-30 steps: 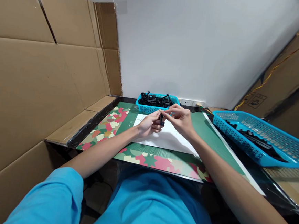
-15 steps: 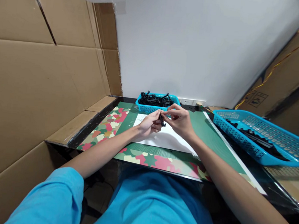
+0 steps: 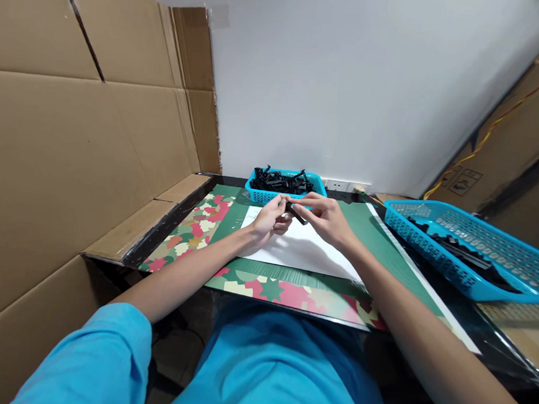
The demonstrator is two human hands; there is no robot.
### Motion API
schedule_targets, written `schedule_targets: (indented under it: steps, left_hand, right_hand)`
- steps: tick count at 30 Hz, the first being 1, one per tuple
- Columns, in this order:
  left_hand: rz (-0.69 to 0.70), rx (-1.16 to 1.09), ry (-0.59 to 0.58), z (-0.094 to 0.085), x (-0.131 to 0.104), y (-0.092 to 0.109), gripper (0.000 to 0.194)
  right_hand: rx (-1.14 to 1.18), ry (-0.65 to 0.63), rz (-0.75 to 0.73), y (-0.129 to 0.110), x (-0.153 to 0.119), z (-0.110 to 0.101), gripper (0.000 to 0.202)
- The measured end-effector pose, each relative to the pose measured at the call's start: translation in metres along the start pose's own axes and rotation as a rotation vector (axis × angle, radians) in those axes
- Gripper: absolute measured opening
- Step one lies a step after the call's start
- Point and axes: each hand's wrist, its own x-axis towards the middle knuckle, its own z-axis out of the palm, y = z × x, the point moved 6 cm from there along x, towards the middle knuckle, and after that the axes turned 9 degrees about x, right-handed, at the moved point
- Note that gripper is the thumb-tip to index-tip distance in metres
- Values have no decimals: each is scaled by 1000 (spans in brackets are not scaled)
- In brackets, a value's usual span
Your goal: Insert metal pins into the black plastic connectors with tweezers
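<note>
A small black plastic part (image 3: 297,215), narrow and bar-shaped, is held in the air between both hands. My left hand (image 3: 269,219) is closed on one end of it, thumb on top and fingers curled beneath. From the right, the thumb and fingers of my right hand (image 3: 326,219) pinch the same part. The fingers hide its upper end, so its full shape cannot be seen. Below the hands lies a white sheet of paper (image 3: 302,254) with some marks at its upper left, on a green mat (image 3: 364,234).
Behind the hands, a blue basket (image 3: 263,196) holds a heap of black plastic parts. A larger blue basket (image 3: 433,255) at right contains long black pieces. Cardboard (image 3: 81,162) walls the left side. A power socket (image 3: 338,185) sits at the wall's foot.
The black part has turned between the fingers: its hooked lower end pointed down before, and now a straight bar slants down to the right. My right fingers have shifted along it.
</note>
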Motion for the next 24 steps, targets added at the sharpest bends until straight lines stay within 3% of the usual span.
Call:
schedule_targets:
  steps: [4, 10, 24]
  left_hand:
    - [33, 96, 65, -6, 3, -4, 41]
    - [65, 127, 41, -11, 6, -8, 47]
    - [29, 63, 32, -3, -2, -3, 38]
  right_hand:
    - [-37, -21, -22, 1, 1, 1, 38]
    - [-45, -63, -66, 10, 3, 5, 33]
    - [-361, -39, -201, 6, -4, 4, 33]
